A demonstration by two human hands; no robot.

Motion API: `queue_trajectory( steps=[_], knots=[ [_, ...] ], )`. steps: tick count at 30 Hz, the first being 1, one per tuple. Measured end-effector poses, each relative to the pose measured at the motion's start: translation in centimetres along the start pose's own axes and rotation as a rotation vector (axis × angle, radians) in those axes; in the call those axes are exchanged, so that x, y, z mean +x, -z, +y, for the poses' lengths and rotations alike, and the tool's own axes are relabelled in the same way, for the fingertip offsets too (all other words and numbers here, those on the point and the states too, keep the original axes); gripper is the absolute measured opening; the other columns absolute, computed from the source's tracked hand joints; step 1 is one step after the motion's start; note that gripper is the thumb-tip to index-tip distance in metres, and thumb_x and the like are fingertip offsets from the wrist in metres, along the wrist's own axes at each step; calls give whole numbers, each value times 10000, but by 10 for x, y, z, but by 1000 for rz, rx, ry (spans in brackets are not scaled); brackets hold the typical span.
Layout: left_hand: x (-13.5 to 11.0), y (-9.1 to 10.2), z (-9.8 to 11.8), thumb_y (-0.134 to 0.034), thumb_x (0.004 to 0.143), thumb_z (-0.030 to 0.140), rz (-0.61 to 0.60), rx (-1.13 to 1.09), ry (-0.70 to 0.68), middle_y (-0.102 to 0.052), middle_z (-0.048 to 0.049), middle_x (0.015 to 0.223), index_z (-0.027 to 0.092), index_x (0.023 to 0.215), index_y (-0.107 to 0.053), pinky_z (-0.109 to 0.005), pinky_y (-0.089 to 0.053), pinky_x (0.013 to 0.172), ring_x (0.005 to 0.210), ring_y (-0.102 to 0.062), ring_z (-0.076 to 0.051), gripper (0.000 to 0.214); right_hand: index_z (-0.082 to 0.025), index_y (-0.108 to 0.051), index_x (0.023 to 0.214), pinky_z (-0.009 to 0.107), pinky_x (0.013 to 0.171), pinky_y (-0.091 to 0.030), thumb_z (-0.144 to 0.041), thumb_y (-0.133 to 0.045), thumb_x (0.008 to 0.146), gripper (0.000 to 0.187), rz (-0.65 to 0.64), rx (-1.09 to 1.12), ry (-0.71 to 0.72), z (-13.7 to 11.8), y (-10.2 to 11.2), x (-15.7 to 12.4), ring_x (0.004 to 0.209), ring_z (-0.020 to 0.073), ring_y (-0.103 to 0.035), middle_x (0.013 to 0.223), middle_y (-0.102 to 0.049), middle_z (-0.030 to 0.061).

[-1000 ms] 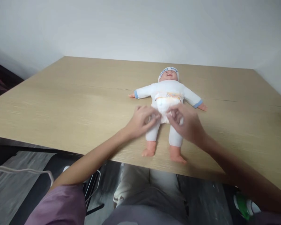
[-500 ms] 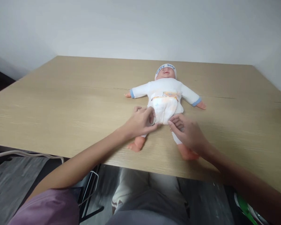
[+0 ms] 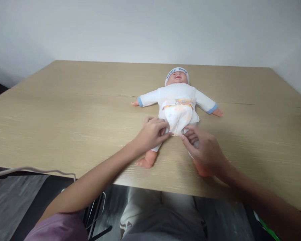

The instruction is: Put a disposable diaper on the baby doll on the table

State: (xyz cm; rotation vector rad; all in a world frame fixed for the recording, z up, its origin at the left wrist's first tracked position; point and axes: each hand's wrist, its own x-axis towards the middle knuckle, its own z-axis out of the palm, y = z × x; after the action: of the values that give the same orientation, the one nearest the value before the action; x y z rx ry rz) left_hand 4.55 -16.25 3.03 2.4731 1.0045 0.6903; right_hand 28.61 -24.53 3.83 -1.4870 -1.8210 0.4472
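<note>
A baby doll (image 3: 178,97) in white clothes and a white cap lies on its back on the wooden table (image 3: 65,107), arms spread. It wears a white diaper (image 3: 178,116) with an orange-printed waistband. My left hand (image 3: 152,133) curls round the doll's left thigh, fingertips at the diaper's lower edge. My right hand (image 3: 205,150) covers the doll's other leg, fingers pinched at the diaper's crotch. One bare doll foot (image 3: 144,161) sticks out below my left hand.
The table's near edge runs just below the doll's feet. My grey trousers (image 3: 155,211) show under it. A white cable (image 3: 32,170) crosses the lower left. A plain white wall stands behind the table.
The doll's legs have been spread apart. Both my hands dropped from the diaper's middle to its lower edge and the thighs.
</note>
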Motion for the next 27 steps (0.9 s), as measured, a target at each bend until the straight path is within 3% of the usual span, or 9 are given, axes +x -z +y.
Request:
queue_trajectory(
  steps=[3, 8, 12, 24, 27],
  knots=[
    [-2, -1, -1, -694, 1089, 431, 13, -17, -4, -698, -12, 856, 230, 836, -575, -439, -396, 929, 910, -639, -242, 344, -256, -707, 1197, 424, 731, -656, -396, -698, 1047, 206, -16, -20, 45, 0, -1, -1, 741, 262, -748, 901, -784, 61],
    [-6, -3, -4, -728, 1070, 398, 105, -43, -87, -739, -89, 1199, 226, 1025, -699, -464, -454, 1008, 1128, -677, -280, 180, -228, -695, 1143, 400, 788, -630, -331, -665, 1069, 130, -56, -75, 112, 0, -2, 1, 832, 256, -742, 1050, -772, 94],
    [-8, -2, -3, -712, 1081, 391, 116, -18, -87, -733, -112, 1316, 219, 1055, -715, -477, -474, 1060, 1202, -676, -293, 174, -228, -664, 1156, 393, 798, -608, -309, -662, 1067, 120, -74, -71, 100, -1, -2, 0, 868, 253, -716, 1090, -730, 88],
    [-8, 3, 0, -651, 1108, 375, 66, 14, -99, -757, -97, 1377, 207, 1077, -744, -457, -461, 1016, 1032, -588, -265, 194, -221, -612, 1338, 478, 963, -629, -358, -675, 1058, 318, -172, -21, 118, -2, 1, -5, 974, 263, -694, 1418, -636, 161],
    [-5, 6, 1, -661, 1097, 363, 30, -42, -83, -779, -75, 1240, 208, 1035, -732, -444, -438, 1001, 1003, -592, -255, 182, -224, -615, 1367, 502, 990, -632, -372, -674, 1056, 349, -174, -27, 126, -2, 0, -6, 1069, 302, -711, 1421, -650, 168]
  ],
)
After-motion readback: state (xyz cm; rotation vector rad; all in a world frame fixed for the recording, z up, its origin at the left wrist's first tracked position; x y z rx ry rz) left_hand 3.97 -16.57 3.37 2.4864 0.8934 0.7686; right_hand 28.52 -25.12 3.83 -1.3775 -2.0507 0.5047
